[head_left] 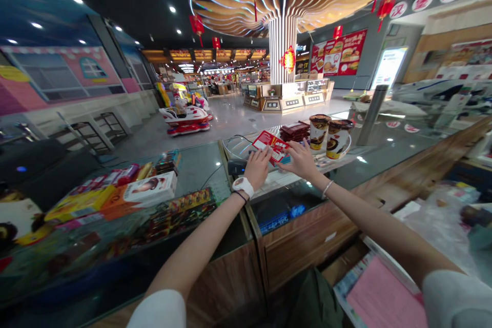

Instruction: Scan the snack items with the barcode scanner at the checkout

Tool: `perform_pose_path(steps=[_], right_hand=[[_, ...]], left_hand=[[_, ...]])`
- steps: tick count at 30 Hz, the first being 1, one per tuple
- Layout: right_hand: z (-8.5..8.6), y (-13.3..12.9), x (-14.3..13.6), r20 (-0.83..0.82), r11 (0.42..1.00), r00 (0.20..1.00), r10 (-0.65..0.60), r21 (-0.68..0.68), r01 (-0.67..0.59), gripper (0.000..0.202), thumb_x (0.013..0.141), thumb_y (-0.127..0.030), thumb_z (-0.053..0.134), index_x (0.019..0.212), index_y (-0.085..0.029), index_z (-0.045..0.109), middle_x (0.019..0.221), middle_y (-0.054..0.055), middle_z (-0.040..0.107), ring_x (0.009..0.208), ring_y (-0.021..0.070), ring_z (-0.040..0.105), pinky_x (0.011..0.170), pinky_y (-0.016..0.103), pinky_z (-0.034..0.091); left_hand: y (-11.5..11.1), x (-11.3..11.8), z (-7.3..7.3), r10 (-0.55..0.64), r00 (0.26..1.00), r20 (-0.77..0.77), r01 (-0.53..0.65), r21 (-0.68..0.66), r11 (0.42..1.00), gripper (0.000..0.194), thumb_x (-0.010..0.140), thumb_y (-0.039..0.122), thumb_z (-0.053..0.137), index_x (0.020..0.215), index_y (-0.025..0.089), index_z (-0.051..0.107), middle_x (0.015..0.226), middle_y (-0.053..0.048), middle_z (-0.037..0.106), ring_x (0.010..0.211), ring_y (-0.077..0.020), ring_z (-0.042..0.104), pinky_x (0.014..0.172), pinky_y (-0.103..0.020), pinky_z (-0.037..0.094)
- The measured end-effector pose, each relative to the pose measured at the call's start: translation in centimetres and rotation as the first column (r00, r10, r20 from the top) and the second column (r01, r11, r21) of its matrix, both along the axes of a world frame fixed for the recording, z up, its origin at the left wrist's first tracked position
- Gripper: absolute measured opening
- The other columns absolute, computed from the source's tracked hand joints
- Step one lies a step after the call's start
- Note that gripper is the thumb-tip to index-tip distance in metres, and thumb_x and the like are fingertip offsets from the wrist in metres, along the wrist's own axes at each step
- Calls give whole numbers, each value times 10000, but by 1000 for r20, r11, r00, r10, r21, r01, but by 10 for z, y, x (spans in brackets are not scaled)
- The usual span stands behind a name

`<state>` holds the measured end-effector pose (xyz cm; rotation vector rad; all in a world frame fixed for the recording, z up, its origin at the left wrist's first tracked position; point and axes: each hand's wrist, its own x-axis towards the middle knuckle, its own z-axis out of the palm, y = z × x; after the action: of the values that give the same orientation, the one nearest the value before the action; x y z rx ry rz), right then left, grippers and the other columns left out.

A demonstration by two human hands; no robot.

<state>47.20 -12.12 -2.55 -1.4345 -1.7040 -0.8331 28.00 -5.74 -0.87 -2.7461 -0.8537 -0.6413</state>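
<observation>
A flat red printed packet (265, 139) with white and yellow lettering is held over the glass counter, tilted. My left hand (258, 166), wearing a white watch, has its fingers closed on the packet's lower left part. Gripping its right edge is my right hand (303, 161), with a pale bracelet at the wrist. Just beyond lies a stack of dark red packets (294, 130). Two lidded paper cups, a rear cup (318, 136) and a front cup (338, 141), stand right of the stack. A small black device (236, 166) sits beside my left hand.
Boxed and bagged snacks (149, 187) line the glass case on the left. A metal post (372, 115) rises from the counter at right. Below is an open drawer with a pink pad (386, 294). Plastic bags (438, 220) are heaped on the right.
</observation>
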Motion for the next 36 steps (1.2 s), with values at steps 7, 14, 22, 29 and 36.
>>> perform_pose_path(steps=[7,14,22,29,36], right_hand=[[1,8,-17,224,963,941,253,37,-268,448,831,-562,654,1111,-213,653,1326,162,632,1281,296,546,1175,608,288],[15,24,-63,210,902,889,406,-245,-354,478,854,-573,614,1187,-233,661,1415,138,575,1351,284,492,1176,588,311],[27,50,-105,180,806,805,565,-327,-493,435,860,-466,638,1216,-218,640,1492,144,495,1402,280,432,1183,571,300],[38,73,-143,226,846,834,504,-325,-423,512,841,-376,652,1301,-168,568,1568,150,383,1475,314,301,1207,585,238],[45,81,-178,177,895,899,401,-286,-343,494,804,-284,715,1270,-190,582,1529,151,442,1408,346,397,1204,614,199]], left_hand=[[14,-66,17,-96,995,-31,100,222,970,562,878,120,510,1434,199,478,1560,-84,414,1470,-260,328,1218,-522,264],[13,-130,33,17,998,-64,-6,172,985,643,832,132,579,1457,228,460,1598,-78,345,1511,-278,227,1241,-525,199],[20,-184,33,79,995,-66,-67,174,982,583,847,221,646,1414,262,520,1570,-86,396,1467,-282,334,1240,-538,186],[27,-206,32,215,976,41,-219,203,954,561,846,262,673,1393,278,547,1546,-81,433,1434,-286,376,1235,-548,191],[26,-211,33,292,951,105,-307,196,931,511,871,318,658,1372,269,573,1550,-87,428,1422,-293,393,1240,-540,186]])
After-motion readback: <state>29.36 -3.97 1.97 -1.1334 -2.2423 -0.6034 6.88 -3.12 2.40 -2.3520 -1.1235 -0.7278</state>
